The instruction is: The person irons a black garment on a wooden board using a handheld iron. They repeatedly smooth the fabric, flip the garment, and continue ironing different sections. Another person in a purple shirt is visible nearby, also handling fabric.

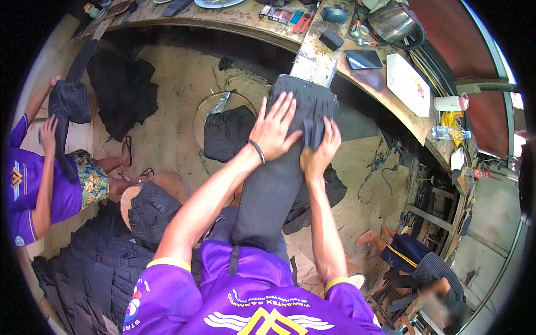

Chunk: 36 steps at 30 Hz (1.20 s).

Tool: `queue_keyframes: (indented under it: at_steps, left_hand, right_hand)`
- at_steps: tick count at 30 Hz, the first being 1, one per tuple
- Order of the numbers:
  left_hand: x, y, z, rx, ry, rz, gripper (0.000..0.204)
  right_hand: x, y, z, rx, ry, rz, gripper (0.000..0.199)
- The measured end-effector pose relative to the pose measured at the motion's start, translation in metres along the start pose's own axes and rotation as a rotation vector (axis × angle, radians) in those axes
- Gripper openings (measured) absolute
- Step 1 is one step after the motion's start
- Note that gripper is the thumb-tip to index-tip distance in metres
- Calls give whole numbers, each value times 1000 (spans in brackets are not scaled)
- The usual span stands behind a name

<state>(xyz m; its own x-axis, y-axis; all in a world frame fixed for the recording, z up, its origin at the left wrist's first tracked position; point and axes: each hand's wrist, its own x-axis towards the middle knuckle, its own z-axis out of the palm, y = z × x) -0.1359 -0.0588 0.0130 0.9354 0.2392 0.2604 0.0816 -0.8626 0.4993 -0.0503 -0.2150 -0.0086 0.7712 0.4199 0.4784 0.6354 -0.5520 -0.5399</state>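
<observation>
A black gathered garment (306,94) is drawn over the far part of a long, padded black board (267,195), which runs from my lap to the wooden bench. My left hand (275,129) lies flat on the cloth, fingers stretched out and a dark band at its wrist. At the right edge, my right hand (322,148) has its fingers bent over a fold of the same garment and its thumb on the near side. The garment's underside is hidden.
Piled black garments (95,268) lie at the lower left. A round-framed stool (226,131) with black cloth stands ahead. On the bench are a kettle (391,22), a tablet (363,59) and a bottle (449,133). A co-worker (50,167) handles black cloth at left; another person (427,268) is at lower right.
</observation>
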Motion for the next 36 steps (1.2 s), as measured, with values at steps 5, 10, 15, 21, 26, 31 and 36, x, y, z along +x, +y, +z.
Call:
queue_keyframes:
  at_steps: [5,10,15,21,26,31,36]
  left_hand:
    - [46,-31,16,84,-108,84,73]
    - [62,-9,-15,232,148,116,62]
    - [91,-9,-28,101,-289,-210,76]
    - [121,-20,-34,-88,-839,-70,72]
    - [120,-31,-60,-305,-608,-298,57]
    - [102,-30,-32,29,-201,-153,110]
    - [104,-43,6,95,-39,-182,149]
  right_hand:
    - [45,15,25,-66,7,-2,79]
    - [45,17,21,-30,0,15,78]
    - [43,17,21,-54,-2,33,76]
    - [37,25,26,-15,57,68,84]
    - [40,34,24,-5,40,63,88]
    - [1,-22,-21,164,51,116,65]
    - [-72,-78,-59,807,-1076,-121,85]
